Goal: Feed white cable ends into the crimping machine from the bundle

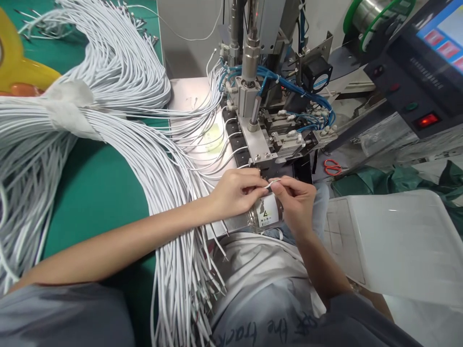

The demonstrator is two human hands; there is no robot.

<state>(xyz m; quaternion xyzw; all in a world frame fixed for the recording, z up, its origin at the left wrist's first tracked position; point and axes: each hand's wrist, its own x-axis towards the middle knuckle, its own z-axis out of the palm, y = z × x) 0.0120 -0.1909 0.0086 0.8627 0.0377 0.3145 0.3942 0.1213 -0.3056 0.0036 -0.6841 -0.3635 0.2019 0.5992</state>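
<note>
My left hand (pixel 235 192) and my right hand (pixel 294 200) meet in front of a small metal machine (pixel 264 140). Both pinch the end of one thin white wire (pixel 272 183), fingers closed on it, just below the machine's front edge. A warning label (pixel 269 214) on the machine's base shows between my hands. A large bundle of white wires (pixel 119 130) fans across the green table (pixel 97 188) from the left, under my left forearm. Several of its wire ends hang over the table edge toward my lap.
Blue air hoses (pixel 289 89) loop around the machine's cylinder. Red scissors (pixel 332 167) lie right of it. A clear plastic bin (pixel 398 241) stands at my right. A control box with a red switch (pixel 427 119) and a screen sits at the top right. Yellow tape dispenser (pixel 18 67) at the far left.
</note>
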